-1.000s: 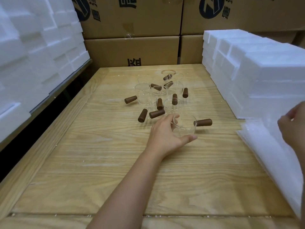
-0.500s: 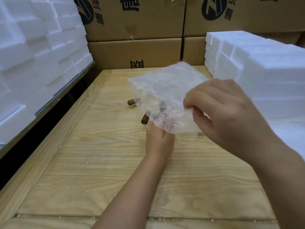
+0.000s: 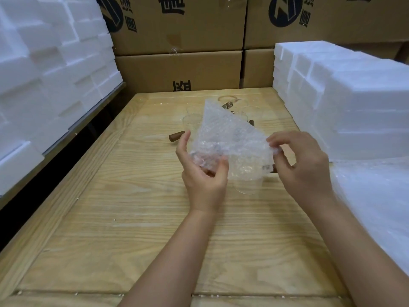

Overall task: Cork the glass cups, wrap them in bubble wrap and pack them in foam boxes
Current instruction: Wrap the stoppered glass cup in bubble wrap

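You've got the bubble wrap sheet up off the tabletop, spread between both hands. Your left hand grips its lower corner, thumb on the near face and fingers behind. Your right hand pinches the opposite edge between thumb and fingertips.

Here's what the next move turns on: the glass cup sits on the tabletop just under the sheet's lower edge, between your two hands and about equally near both. To wrap it, I'd judge the sheet only has to come straight down.

The trouble is seeing that cup. Only its near curve shows below the sheet, clear on pale wood, so I can't tell whether it stands or lies, which way its long axis runs, or whether it's corked. A brown cork peeks out just right of the cup, mostly hidden. Beyond the cup, more cups and another cork show only faintly around the sheet.
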### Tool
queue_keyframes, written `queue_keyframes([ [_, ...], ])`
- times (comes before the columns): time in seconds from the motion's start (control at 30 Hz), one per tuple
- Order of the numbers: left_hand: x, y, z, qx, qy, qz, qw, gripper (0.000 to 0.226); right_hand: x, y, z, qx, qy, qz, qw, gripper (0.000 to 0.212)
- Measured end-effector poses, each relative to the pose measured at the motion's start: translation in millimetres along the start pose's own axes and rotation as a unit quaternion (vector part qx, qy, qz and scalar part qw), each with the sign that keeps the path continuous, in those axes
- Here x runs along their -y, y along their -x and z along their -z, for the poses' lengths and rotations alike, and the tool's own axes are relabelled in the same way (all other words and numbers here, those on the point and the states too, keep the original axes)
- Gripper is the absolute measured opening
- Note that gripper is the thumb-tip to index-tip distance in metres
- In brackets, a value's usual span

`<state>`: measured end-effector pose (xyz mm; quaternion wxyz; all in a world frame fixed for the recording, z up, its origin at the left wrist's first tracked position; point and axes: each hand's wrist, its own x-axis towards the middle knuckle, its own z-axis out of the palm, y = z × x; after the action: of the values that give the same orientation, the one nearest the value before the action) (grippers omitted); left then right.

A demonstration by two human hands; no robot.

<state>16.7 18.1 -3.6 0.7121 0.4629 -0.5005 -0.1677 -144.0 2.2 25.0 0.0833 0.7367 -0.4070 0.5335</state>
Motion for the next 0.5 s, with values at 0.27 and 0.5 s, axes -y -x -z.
queue_keyframes([
  [0.27,-8.0,-13.7,2.6,-0.009,-0.108,-0.128,0.986,0.082,-2.2,-4.8,2.1,-0.014,-0.116,-0.097,0.988,0.024],
  [0.5,-19.2,-38.4,-4.0,-0.017,-0.181,-0.182,0.966,0.013,-2.0,-2.5,3.0,0.016,-0.160,-0.190,0.969,0.030],
])
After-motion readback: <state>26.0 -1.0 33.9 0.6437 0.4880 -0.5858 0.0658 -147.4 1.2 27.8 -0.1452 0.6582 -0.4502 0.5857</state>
